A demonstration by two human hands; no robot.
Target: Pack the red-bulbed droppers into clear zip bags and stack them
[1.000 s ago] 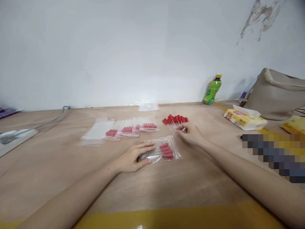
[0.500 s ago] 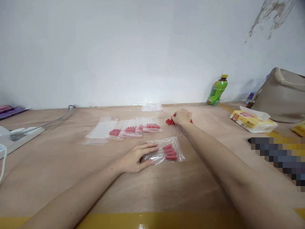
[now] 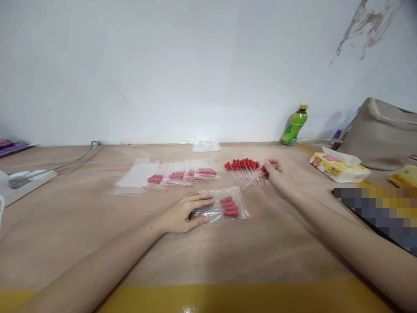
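Note:
My left hand (image 3: 185, 214) lies flat with fingers apart on the left part of a clear zip bag (image 3: 241, 201). Inside that bag are several droppers (image 3: 230, 207), their red rubber bulbs to the right. At the right end of a fanned row of red-bulbed droppers (image 3: 243, 164), my right hand (image 3: 276, 174) pinches one dropper (image 3: 251, 180) by its bulb, its clear tube slanting down to the left. Behind my left hand, overlapping filled bags (image 3: 177, 175) show red bulbs. Flat bags (image 3: 137, 174) without bulbs lie at their left end.
More clear bags (image 3: 206, 146) lie against the wall. At the back right stands a green bottle (image 3: 295, 126), with a tissue pack (image 3: 339, 167) and a beige bag (image 3: 381, 134) beyond it. A power strip (image 3: 31, 187) with a grey cable is at the left.
My right hand has moved right and slightly toward me from over the dropper row, and one dropper now shows in its fingers. My left hand stays on the bag.

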